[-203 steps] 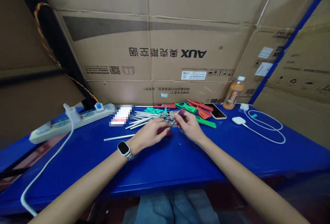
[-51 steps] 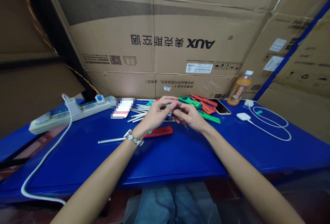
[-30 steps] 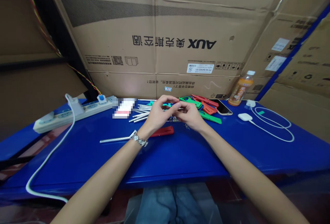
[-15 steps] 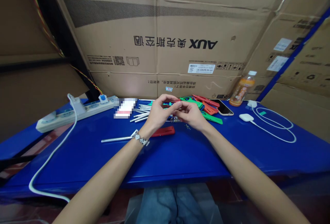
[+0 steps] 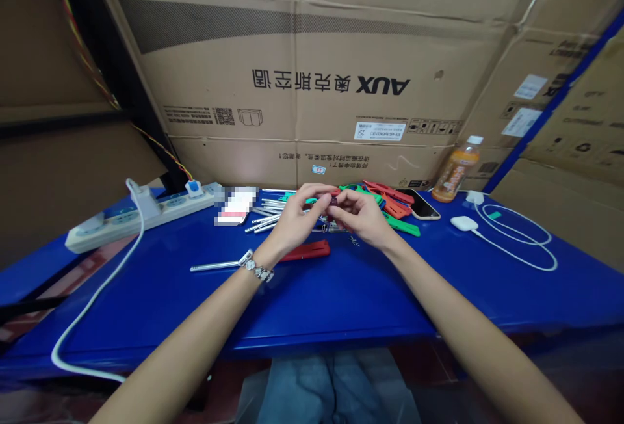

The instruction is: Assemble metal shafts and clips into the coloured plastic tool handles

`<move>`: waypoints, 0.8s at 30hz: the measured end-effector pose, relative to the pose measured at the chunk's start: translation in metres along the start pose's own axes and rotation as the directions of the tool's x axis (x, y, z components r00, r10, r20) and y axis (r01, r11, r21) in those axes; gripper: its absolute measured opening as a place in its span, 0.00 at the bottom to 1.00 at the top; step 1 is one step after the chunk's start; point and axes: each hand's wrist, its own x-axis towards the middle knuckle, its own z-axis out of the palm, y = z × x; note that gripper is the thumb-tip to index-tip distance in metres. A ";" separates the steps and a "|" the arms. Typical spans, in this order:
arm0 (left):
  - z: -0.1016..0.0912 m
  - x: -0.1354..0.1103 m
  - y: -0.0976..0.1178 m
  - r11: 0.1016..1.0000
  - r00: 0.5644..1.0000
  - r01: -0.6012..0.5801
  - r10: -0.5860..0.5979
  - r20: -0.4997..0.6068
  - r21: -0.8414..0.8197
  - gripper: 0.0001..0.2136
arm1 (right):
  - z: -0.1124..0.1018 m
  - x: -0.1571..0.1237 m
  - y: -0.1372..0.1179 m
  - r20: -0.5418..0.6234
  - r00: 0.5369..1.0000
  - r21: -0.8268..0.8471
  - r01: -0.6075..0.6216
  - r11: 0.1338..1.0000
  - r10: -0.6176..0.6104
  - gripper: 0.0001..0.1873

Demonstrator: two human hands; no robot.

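Blue desk: smooth top, standing in front of a brown cardboard panel printed with upside-down black lettering.
Left hand: raised over the desk, thumb and fingers drawn in narrow on one side of the small dark red piece; silver metal bracelet at the wrist.
Right hand: opposite the left, thumb and forefinger pinched on the same piece.
Small dark red piece: between the fingertips of both hands, above the desk; mostly covered, exact shape cannot be told.
Below left hand: flat red plastic handle with a slot, lying on the desk; slim silver metal rod farther left, the gap between them hidden by the wrist.
Behind left hand: bundle of silver metal rods, partly covered.
Behind right hand: heap of flat red, orange-red and green plastic handles, overlapping, near a black-screened phone.
Under right hand: thin small metal bits on the desk.
Far right: clear bottle of orange drink, upright; white charger with coiled white cable.
Far left: white power strip with plugs inserted.
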 end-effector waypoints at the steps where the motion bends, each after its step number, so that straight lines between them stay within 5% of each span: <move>1: -0.003 -0.003 -0.003 0.999 1.000 0.023 -0.023 -0.008 0.032 0.11 | 0.001 0.002 0.003 -0.023 1.000 0.010 0.005 1.000 -0.005 0.22; 3: -0.010 -0.011 -0.009 0.986 0.998 0.064 -0.067 0.017 0.152 0.11 | 0.002 0.004 0.008 -0.051 0.998 0.010 0.023 1.000 -0.023 0.23; 6: -0.018 -0.027 -0.018 0.932 0.963 0.031 -0.124 0.238 0.360 0.13 | 0.006 0.003 0.012 -0.086 0.995 -0.017 0.052 0.998 -0.054 0.21; 10: -0.016 -0.039 -0.024 0.911 0.888 0.044 -0.224 0.403 0.409 0.15 | 0.015 -0.002 0.012 -0.111 0.987 -0.110 0.105 0.988 -0.117 0.18; 15: -0.009 -0.038 -0.024 0.921 0.875 0.151 -0.293 0.386 0.359 0.14 | 0.019 -0.006 0.008 -0.087 0.987 -0.163 0.116 0.980 -0.132 0.17; 24: -0.008 -0.037 -0.023 0.896 0.839 0.271 -0.399 0.370 0.351 0.14 | 0.011 0.010 -0.009 -0.048 0.998 0.080 -0.040 0.996 0.044 0.20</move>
